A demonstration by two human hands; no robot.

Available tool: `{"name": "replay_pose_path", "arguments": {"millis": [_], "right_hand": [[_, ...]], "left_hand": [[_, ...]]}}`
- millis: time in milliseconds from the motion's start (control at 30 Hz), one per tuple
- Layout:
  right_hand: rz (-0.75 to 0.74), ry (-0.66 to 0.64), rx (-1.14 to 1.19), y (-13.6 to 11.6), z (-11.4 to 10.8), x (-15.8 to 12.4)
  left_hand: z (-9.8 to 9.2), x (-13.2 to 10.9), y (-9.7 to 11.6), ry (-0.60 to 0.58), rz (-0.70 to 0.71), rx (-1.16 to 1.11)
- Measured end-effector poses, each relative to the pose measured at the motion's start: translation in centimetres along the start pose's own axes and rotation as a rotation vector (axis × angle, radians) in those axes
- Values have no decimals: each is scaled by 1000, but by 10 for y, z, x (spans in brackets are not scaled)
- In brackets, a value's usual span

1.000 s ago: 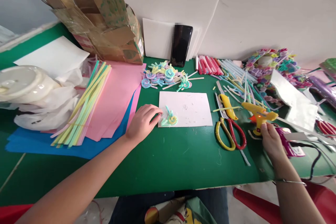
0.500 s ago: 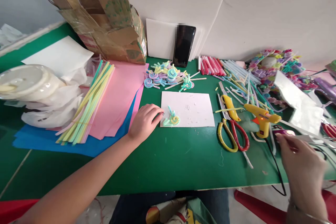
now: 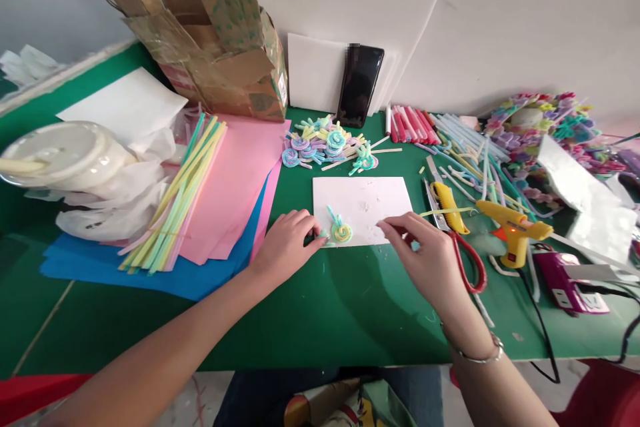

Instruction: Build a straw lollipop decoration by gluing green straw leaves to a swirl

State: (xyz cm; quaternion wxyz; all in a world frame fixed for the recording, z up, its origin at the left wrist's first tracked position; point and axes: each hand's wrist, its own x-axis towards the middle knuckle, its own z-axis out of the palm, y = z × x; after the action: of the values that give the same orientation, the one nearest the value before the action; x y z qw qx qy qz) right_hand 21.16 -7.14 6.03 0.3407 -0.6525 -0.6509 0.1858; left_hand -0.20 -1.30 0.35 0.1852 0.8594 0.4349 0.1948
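Observation:
A small snail-like figure (image 3: 342, 233) of coiled pipe cleaner, yellow and mint with blue-green stalks, lies on a white board (image 3: 387, 197) on the green table. My left hand (image 3: 293, 240) is at the board's left edge, thumb and fingers closed on the pale green end of the figure. Over the board's right front edge hovers my right hand (image 3: 425, 247), thumb and fingertips pinched together; what they hold, if anything, is too small to make out. Several similar pastel pipe-cleaner coils (image 3: 335, 142) lie in a pile behind the board.
Scissors (image 3: 470, 263), a yellow-handled cutter (image 3: 449, 207) and a yellow glue gun (image 3: 515, 230) lie to the right, beside a purple power box (image 3: 570, 283). Left are pipe-cleaner bundles (image 3: 175, 197), pink sheets (image 3: 237, 180) and a lidded cup (image 3: 75, 153). A phone (image 3: 361, 87) leans behind.
My right hand has moved left from the power box by the glue gun to the board. My left fingers have moved slightly inward onto the snail figure's end. The view has shifted a little.

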Motion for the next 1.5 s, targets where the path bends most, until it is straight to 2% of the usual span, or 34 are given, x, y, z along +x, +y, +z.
{"name": "replay_pose_path", "arguments": {"millis": [133,300,400,600,867,1067,1333,1500], "right_hand": [[20,-163,159,-9,17,15],[246,-413,360,-6,30,19],[312,-490,467,-4,34,19],[252,-404,428,-3,32,22],[329,-291,601,9,22,28],[349,-274,637,13,21,27],[348,-231,692,23,20,24],[368,-194,682,28,18,21]], "left_hand": [[-1,0,-3,1,-1,-38],[-4,-3,-1,143,79,-27],[-7,-4,7,225,160,16],[-10,-3,20,268,235,62],[-4,5,29,225,67,-95],[-2,13,39,215,40,-195],[3,19,42,209,-145,-416],[6,19,43,250,-135,-393]]}}
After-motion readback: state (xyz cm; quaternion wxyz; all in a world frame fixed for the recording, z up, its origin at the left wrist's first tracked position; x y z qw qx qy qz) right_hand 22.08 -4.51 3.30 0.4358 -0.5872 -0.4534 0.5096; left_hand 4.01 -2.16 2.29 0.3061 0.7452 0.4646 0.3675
